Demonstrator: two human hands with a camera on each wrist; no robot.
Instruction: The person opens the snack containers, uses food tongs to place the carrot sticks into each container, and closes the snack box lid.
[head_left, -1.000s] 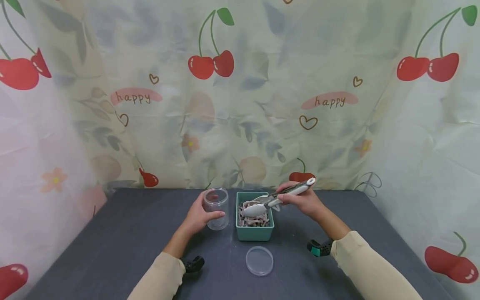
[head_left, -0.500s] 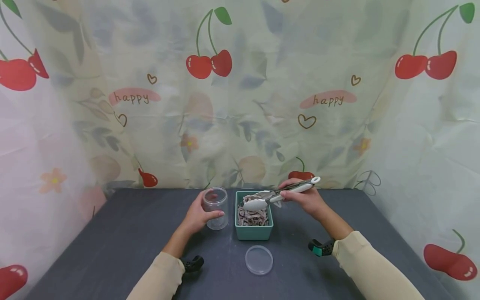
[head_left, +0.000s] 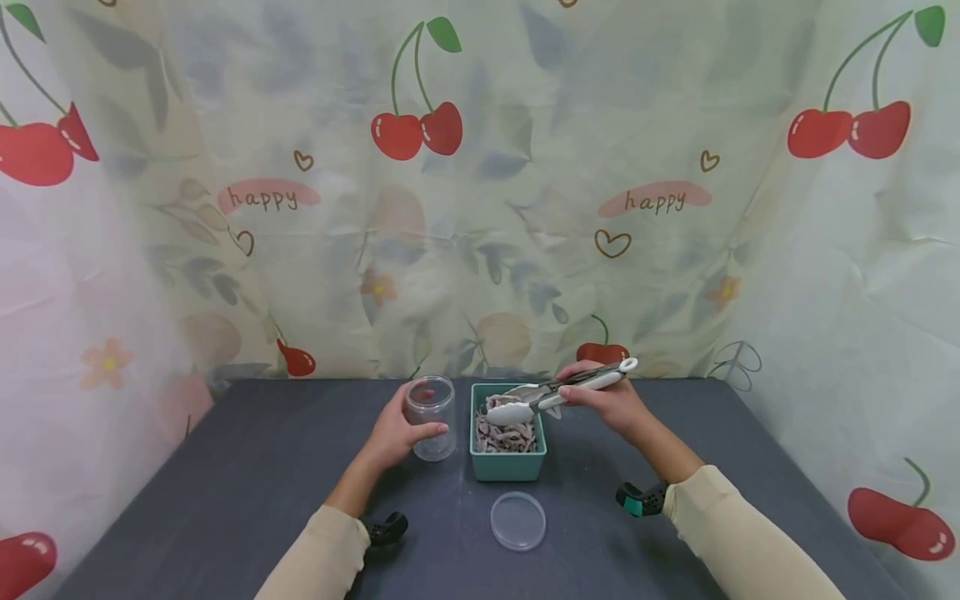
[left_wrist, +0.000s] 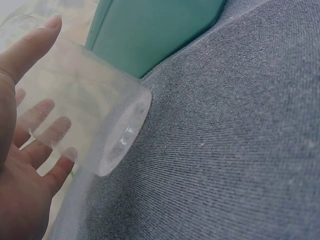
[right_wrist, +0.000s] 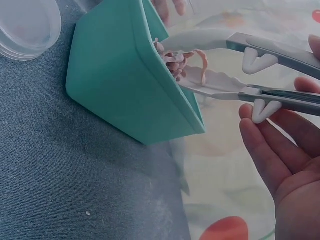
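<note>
My left hand (head_left: 397, 429) holds a clear, open-topped plastic jar (head_left: 438, 437), thumb in front and fingers round the far side. In the left wrist view the jar (left_wrist: 95, 105) looks empty, its base at the dark cloth. My right hand (head_left: 607, 398) grips white-and-metal tongs (head_left: 592, 381) by the handles. The tongs' tips reach into a green bin (head_left: 508, 468) of curly greyish-pink strips (head_left: 506, 439). In the right wrist view the tongs' arms stand apart, with some strips (right_wrist: 177, 62) between the tips; how firmly they are pinched cannot be told.
A round clear lid (head_left: 518, 521) lies on the dark cloth-covered table (head_left: 247, 492) in front of the bin. The jar stands close to the bin's left side. A cherry-patterned curtain (head_left: 480, 208) closes off the back and both sides.
The tongs' tips have risen slightly in the bin, then dipped a little again, while the right hand shifted slightly. The left hand and jar have stayed put.
</note>
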